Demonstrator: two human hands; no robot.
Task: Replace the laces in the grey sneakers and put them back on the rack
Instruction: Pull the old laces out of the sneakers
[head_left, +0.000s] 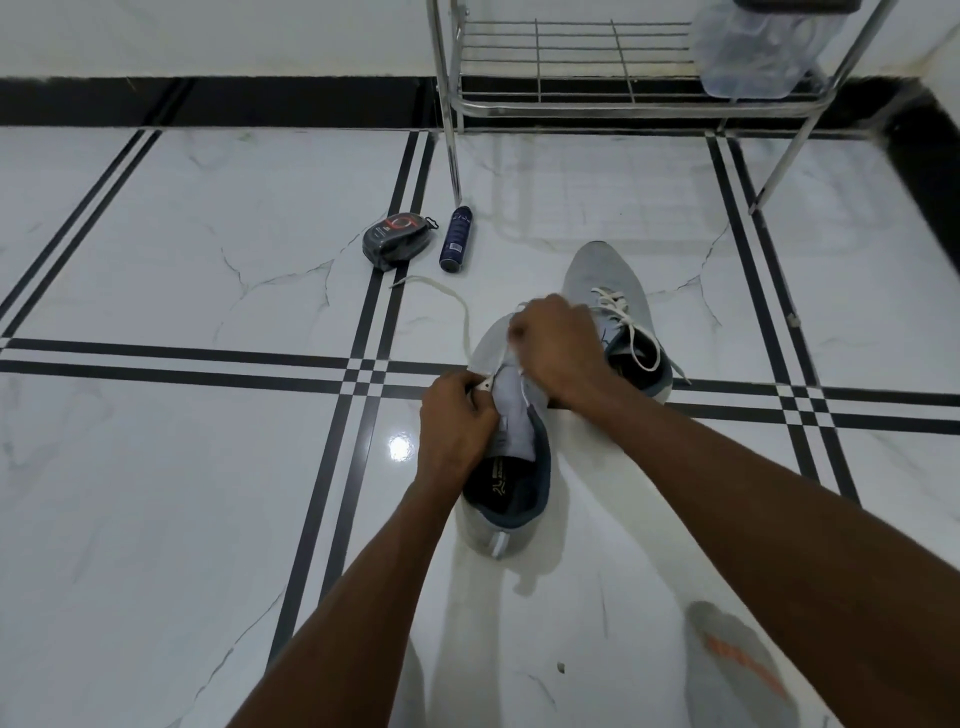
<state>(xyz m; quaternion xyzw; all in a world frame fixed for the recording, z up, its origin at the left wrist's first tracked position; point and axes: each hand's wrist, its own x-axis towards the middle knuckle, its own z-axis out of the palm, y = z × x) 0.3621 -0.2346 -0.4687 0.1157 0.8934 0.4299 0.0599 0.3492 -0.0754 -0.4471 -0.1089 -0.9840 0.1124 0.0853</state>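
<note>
Floor (208, 493) was glossy white tile w/ black stripe lines, lots of bare room to the left and toward the camera. Rack (571, 98), chrome wire, stood at the far wall, upper right; its lower shelf looked free of shoes, w/ a clear plastic bag (753, 52) hanging at its right end. Rack's front leg came down just beyond the spray can, so that was the edge to mind when carrying shoes across.

Near sneaker (511, 467) sat on the floor mid-frame, heel toward the camera, tongue up. Far sneaker (608, 280) lay just behind and right of it, already laced in white, ends loose and untied.

Step in hand, as I read it: threading the new lace thru the near shoe's lower eyelets. Left hand (457, 421) pinched the lace tip at the left eyelet row; right hand (558, 343) was curled over the forefoot, prob. gripping the lace there, though what its fingers held was hidden. White lace (457, 306) trailed left-forward across the floor.

Next move likely needs pulling slack thru, then crossing to the next eyelets.

Polish tin (397, 239) and spray can (456, 236) lay beyond, well apart from the hands.
</note>
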